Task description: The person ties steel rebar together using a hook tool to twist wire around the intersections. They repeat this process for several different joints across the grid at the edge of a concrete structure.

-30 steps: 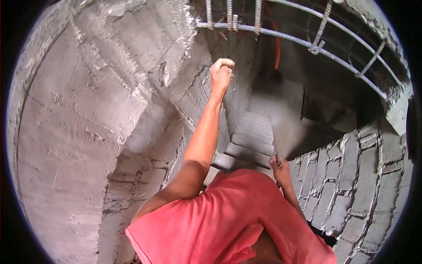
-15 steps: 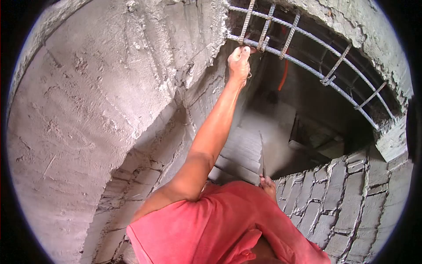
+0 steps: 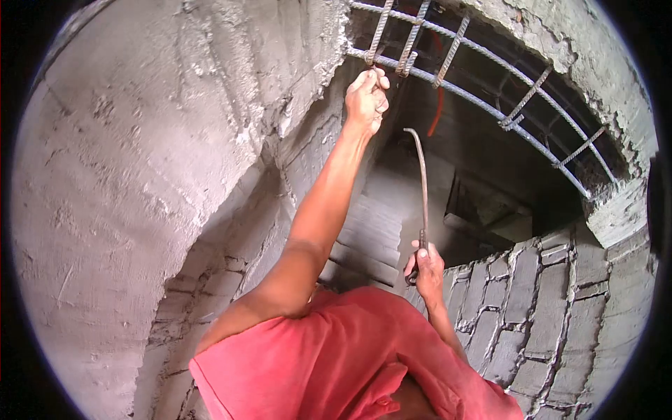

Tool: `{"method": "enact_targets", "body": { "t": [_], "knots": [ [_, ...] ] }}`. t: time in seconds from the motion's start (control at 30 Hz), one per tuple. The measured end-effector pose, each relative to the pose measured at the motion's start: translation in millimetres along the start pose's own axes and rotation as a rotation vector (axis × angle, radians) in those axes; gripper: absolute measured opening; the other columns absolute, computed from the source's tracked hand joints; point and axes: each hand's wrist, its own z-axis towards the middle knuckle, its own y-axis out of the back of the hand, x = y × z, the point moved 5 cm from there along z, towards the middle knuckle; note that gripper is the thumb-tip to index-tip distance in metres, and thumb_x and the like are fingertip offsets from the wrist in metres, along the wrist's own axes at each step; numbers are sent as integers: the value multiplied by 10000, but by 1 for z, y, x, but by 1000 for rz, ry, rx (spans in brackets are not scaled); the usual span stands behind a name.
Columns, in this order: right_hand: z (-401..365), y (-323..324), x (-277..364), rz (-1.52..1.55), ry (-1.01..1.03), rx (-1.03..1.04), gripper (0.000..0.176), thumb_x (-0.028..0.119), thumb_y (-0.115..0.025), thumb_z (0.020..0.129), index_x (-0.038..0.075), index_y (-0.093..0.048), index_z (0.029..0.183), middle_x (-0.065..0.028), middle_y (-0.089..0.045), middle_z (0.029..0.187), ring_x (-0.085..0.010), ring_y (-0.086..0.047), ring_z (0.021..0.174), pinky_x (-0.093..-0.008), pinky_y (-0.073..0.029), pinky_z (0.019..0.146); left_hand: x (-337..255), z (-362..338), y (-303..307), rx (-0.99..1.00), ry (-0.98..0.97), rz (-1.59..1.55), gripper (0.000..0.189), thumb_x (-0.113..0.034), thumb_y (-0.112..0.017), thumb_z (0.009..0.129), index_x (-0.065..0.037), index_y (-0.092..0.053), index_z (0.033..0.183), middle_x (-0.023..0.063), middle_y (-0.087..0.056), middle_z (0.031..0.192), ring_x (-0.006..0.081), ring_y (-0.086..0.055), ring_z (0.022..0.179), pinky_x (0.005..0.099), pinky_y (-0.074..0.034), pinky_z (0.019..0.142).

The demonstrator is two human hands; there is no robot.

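Note:
My left hand (image 3: pixel 367 99) is raised to the lower curved bar of the rebar grid (image 3: pixel 462 93), right under a crossing near its left end. Its fingers are pinched together against the steel, and whatever they grip is too small or hidden to name. Lower and to the right, my right hand (image 3: pixel 428 269) is closed around the dark handle of a rebar tying hook (image 3: pixel 423 182). The hook's long thin rod points up, with its bent tip curling left below the grid. This tip is apart from the bars.
Rough grey plaster (image 3: pixel 133 161) covers the left side. A curved brick wall (image 3: pixel 521 308) runs along the lower right, and broken concrete (image 3: pixel 553 42) edges the grid above. An orange strip (image 3: pixel 437 112) hangs behind the bars. Beyond lies a dark opening (image 3: pixel 504 168).
My right hand has come up with the tying hook, whose bent tip now shows nearer the grid. My left hand stays at the lower bar, with its fingers turned slightly. The view has shifted a little.

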Motion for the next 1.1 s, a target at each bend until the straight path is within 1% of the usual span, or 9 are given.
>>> {"method": "enact_targets", "body": {
  "t": [0.07, 0.17, 0.33, 0.43, 0.5, 0.63, 0.7, 0.93, 1.1],
  "knots": [
    [14, -3, 16, -21, -5, 6, 454, 406, -441, 1041, -23, -567, 1121, -18, -517, 598, -119, -515, 502, -272, -421, 519, 7, 1, 5, 54, 79, -146, 170, -262, -490, 1039, -113, -572, 1056, -3, -583, 795, 48, -355, 443, 231, -321, 415],
    [34, -17, 20, 379, -196, 43, 389, 391, -458, 1044, 6, -509, 1054, -16, -436, 653, -158, -513, 466, -331, -482, 503, 14, 8, 10, 203, 183, -355, 189, -294, -488, 1037, -154, -605, 1087, -8, -592, 817, 61, -370, 457, 243, -326, 433],
    [64, -35, 31, 510, -233, 136, 339, 346, -476, 1042, 10, -520, 1056, -16, -448, 645, -164, -500, 432, -322, -463, 477, 16, 15, 15, 290, 225, -391, 228, -311, -472, 1041, -151, -634, 1063, -1, -604, 837, 67, -371, 465, 247, -322, 439],
    [71, -51, 44, 632, -290, 207, 287, 339, -437, 1058, 60, -497, 1032, 6, -402, 613, -140, -408, 397, -318, -416, 440, 16, 9, 14, 226, 171, -318, 198, -280, -497, 1034, -132, -622, 1076, 11, -616, 853, 63, -381, 474, 243, -328, 440],
    [77, -59, 43, 665, -303, 210, 286, 342, -439, 1057, 64, -498, 1032, 9, -400, 612, -136, -407, 401, -320, -415, 438, 14, -1, 13, 67, 53, -242, 148, -218, -546, 1013, -105, -609, 1084, 30, -631, 866, 56, -390, 475, 232, -342, 436],
    [87, -67, 44, 752, -342, 240, 279, 354, -446, 1054, 81, -498, 1026, 18, -378, 602, -124, -388, 396, -318, -441, 440, 11, -3, 10, -15, -58, -123, 137, -154, -587, 989, -73, -597, 1099, 53, -656, 907, 44, -400, 469, 217, -355, 422],
    [89, -70, 44, 793, -339, 264, 279, 358, -449, 1052, 85, -497, 1023, 19, -371, 599, -121, -382, 393, -317, -450, 442, 3, -10, 9, -184, -114, 152, 151, -139, -599, 978, -46, -601, 1097, 81, -684, 923, 36, -401, 454, 210, -357, 404],
    [98, -72, 47, 744, -349, 295, 277, 332, -466, 1050, 58, -499, 1026, 12, -377, 618, -116, -402, 426, -306, -413, 456, -6, -22, 0, -292, -229, 476, 231, -171, -662, 941, -25, -627, 1115, 88, -727, 944, 19, -436, 466, 201, -368, 411],
    [96, -76, 40, 775, -314, 297, 270, 327, -482, 1042, 58, -496, 1032, 6, -390, 625, -115, -409, 434, -305, -414, 462, -6, -19, 2, -284, -296, 514, 258, -180, -687, 927, -16, -640, 1121, 54, -723, 922, 14, -423, 468, 196, -364, 416]
  ]
}}
